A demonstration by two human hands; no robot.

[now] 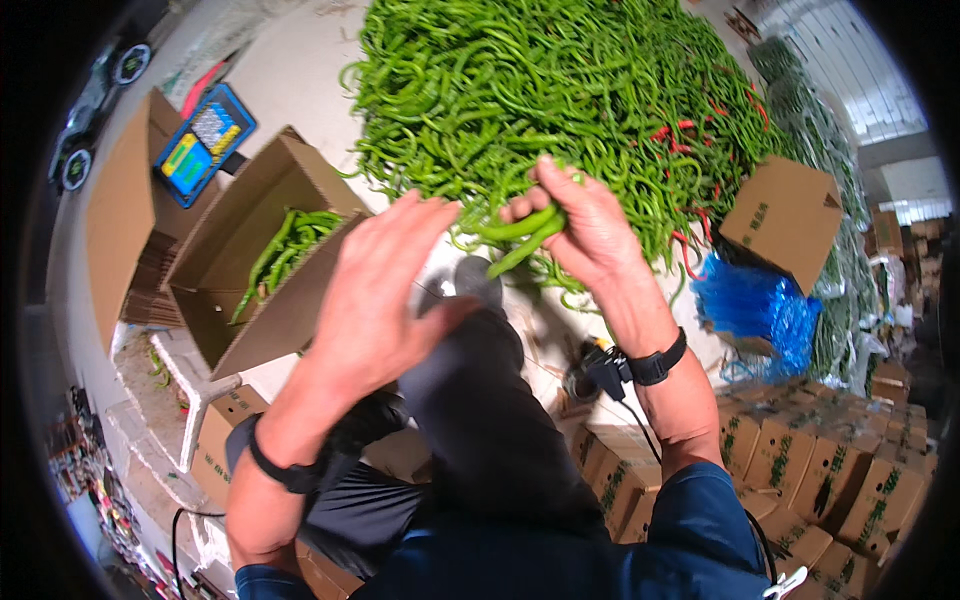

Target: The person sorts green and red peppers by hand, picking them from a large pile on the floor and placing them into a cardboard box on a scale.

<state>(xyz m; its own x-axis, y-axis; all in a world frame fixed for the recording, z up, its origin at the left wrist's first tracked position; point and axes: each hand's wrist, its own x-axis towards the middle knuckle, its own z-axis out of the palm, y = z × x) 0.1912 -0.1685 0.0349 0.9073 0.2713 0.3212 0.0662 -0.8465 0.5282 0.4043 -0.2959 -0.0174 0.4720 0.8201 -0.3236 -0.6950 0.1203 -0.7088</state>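
Observation:
In my right hand (581, 217) I grip a few long green chili peppers (525, 232), their ends pointing left towards my other hand. My left hand (382, 277) holds nothing that I can see; its fingers are extended and its thumb stands apart. Beyond both hands spreads a large heap of green chili peppers (510, 82), with some red chili peppers (679, 142) on its right side. At the left, an open cardboard box (247, 330) is tilted and has some green peppers (289, 244) inside.
A blue-framed device (204, 146) stands behind the box. At the right lie a cardboard box (787, 217), blue plastic wrap (757, 307) and clear plastic bags (825, 150). Stacked cartons (780, 450) fill the lower right. My leg (487, 405) extends below my hands. A black cable (641, 427) hangs by my right forearm.

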